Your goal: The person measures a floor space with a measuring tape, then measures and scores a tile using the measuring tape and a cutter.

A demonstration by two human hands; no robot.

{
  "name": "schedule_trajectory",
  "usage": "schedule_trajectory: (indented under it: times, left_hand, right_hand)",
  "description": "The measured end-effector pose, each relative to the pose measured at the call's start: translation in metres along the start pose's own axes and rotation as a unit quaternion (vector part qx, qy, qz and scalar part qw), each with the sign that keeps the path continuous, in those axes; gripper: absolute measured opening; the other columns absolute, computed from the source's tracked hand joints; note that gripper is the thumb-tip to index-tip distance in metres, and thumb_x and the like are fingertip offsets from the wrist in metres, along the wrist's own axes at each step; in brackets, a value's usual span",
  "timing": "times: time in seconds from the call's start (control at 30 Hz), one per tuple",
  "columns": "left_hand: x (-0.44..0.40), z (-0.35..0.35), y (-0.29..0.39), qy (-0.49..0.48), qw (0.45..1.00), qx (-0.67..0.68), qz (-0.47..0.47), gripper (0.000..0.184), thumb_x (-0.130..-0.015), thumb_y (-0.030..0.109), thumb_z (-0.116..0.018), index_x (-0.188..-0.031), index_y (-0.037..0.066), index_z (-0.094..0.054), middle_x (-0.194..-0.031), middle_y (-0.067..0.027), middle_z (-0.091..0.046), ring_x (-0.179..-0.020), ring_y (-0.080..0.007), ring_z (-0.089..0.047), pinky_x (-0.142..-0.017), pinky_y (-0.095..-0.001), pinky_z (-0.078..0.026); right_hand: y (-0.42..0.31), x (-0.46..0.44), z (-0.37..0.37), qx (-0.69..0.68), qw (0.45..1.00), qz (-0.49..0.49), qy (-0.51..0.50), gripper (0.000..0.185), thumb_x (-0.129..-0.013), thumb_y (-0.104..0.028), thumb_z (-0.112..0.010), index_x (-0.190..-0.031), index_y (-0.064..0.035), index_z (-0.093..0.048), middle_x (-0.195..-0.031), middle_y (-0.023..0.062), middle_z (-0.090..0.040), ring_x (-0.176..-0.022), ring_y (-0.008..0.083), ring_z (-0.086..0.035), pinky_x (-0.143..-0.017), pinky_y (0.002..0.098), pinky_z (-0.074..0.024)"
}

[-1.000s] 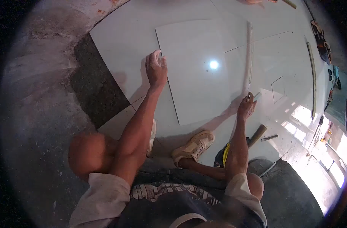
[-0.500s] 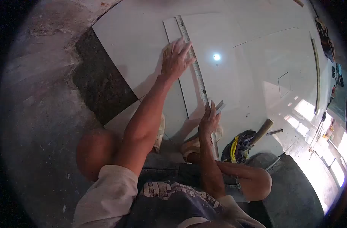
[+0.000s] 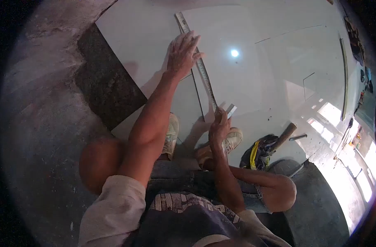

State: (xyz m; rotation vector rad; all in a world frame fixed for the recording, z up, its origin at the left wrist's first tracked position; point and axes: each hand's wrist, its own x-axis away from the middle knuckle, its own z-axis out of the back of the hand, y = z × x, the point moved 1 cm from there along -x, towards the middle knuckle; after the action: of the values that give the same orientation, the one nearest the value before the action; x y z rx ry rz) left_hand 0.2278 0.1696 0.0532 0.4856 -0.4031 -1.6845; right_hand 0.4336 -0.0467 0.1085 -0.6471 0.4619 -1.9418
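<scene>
A long metal ruler (image 3: 206, 80) with markings lies slantwise on a white tile (image 3: 221, 37). My left hand (image 3: 183, 53) rests across its upper part, fingers stretched forward and thumb out to the right. Near the ruler's lower end, my right hand (image 3: 219, 131) has its fingers closed around it. A short flat silver piece (image 3: 231, 110) sticks out by those fingers; I cannot tell whether it is joined to the ruler. The tile's dark left edge (image 3: 197, 94) shows between my hands.
My shoes (image 3: 170, 133) stand just below the tile. To the right lie a black and yellow bundle (image 3: 256, 155), a wooden handle (image 3: 285, 135) and a small metal bar (image 3: 298, 137). A long thin strip (image 3: 344, 78) lies farther right. Bare dark ground (image 3: 109, 78) borders the tiles at left.
Both hands and the ruler have shifted left. The ruler's upper end now reaches past the tile's left edge, and my left hand's fingers are closer together.
</scene>
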Motion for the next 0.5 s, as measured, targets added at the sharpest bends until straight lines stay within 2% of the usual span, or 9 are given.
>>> schedule_trajectory:
  times: [0.07, 0.1, 0.2, 0.23, 0.33, 0.43, 0.5]
  left_hand:
    - [0.001, -0.005, -0.009, 0.029, 0.999, 0.03, -0.007, 0.074, -0.093, 0.046, -0.068, -0.156, 0.021, -0.038, -0.163, -0.0098, -0.032, -0.149, -0.0414, -0.029, -0.118, -0.0581, -0.029]
    - [0.0, -0.004, -0.012, 0.018, 0.999, -0.045, -0.002, 0.083, -0.09, 0.052, -0.068, -0.157, 0.019, -0.034, -0.164, -0.0113, -0.031, -0.148, -0.0436, -0.029, -0.117, -0.059, -0.03]
    - [-0.004, 0.001, -0.025, 0.047, 0.997, -0.065, -0.009, 0.087, -0.088, 0.055, -0.071, -0.156, 0.014, -0.035, -0.16, -0.0171, -0.036, -0.147, -0.0457, -0.032, -0.116, -0.0566, -0.034]
    - [-0.005, 0.001, -0.03, 0.046, 0.996, -0.074, -0.016, 0.091, -0.085, 0.062, -0.069, -0.155, 0.014, -0.036, -0.161, -0.0176, -0.035, -0.146, -0.0461, -0.033, -0.116, -0.0582, -0.033]
    - [-0.014, 0.002, -0.027, 0.026, 0.993, -0.116, 0.005, 0.091, -0.085, 0.064, -0.068, -0.155, 0.015, -0.036, -0.161, -0.017, -0.035, -0.146, -0.0459, -0.034, -0.115, -0.061, -0.032]
    - [-0.013, 0.007, -0.021, 0.036, 0.992, -0.124, 0.012, 0.089, -0.085, 0.065, -0.068, -0.153, 0.015, -0.04, -0.161, -0.0154, -0.035, -0.145, -0.0453, -0.035, -0.114, -0.0635, -0.032]
    - [-0.013, 0.004, -0.024, 0.035, 0.995, -0.098, 0.004, 0.085, -0.085, 0.064, -0.068, -0.15, 0.015, -0.043, -0.16, -0.0141, -0.037, -0.144, -0.0449, -0.037, -0.113, -0.0649, -0.033]
  right_hand:
    - [-0.01, 0.004, -0.001, -0.024, 1.0, -0.009, -0.007, 0.025, -0.105, -0.018, -0.05, -0.122, -0.0107, -0.067, -0.11, 0.0208, -0.063, -0.098, 0.0402, -0.064, -0.083, 0.049, -0.0514]
    - [-0.014, 0.006, -0.002, -0.036, 0.999, -0.013, -0.012, 0.025, -0.105, -0.018, -0.05, -0.122, -0.0104, -0.067, -0.109, 0.0211, -0.063, -0.098, 0.0401, -0.064, -0.083, 0.049, -0.0514]
    - [-0.02, 0.01, -0.007, -0.097, 0.993, -0.05, -0.055, 0.025, -0.106, -0.02, -0.051, -0.122, -0.0093, -0.067, -0.108, 0.0221, -0.063, -0.096, 0.0402, -0.065, -0.082, 0.0491, -0.0515]
    - [-0.027, 0.01, -0.004, -0.101, 0.993, -0.043, -0.047, 0.025, -0.106, -0.02, -0.052, -0.122, -0.008, -0.066, -0.107, 0.0216, -0.062, -0.094, 0.0388, -0.065, -0.081, 0.0479, -0.0516]
    - [-0.025, 0.006, -0.005, -0.045, 0.998, -0.032, -0.035, 0.025, -0.106, -0.02, -0.051, -0.122, -0.0075, -0.066, -0.107, 0.0206, -0.061, -0.093, 0.0369, -0.065, -0.081, 0.046, -0.0513]
    - [-0.023, 0.006, -0.006, -0.091, 0.993, -0.06, -0.042, 0.024, -0.106, -0.019, -0.051, -0.121, -0.0074, -0.067, -0.107, 0.02, -0.06, -0.093, 0.0357, -0.065, -0.081, 0.0454, -0.0507]
    - [-0.017, 0.007, -0.009, -0.049, 0.997, -0.043, -0.031, 0.024, -0.106, -0.019, -0.052, -0.12, -0.0078, -0.067, -0.107, 0.0199, -0.06, -0.094, 0.0357, -0.064, -0.082, 0.0455, -0.0506]
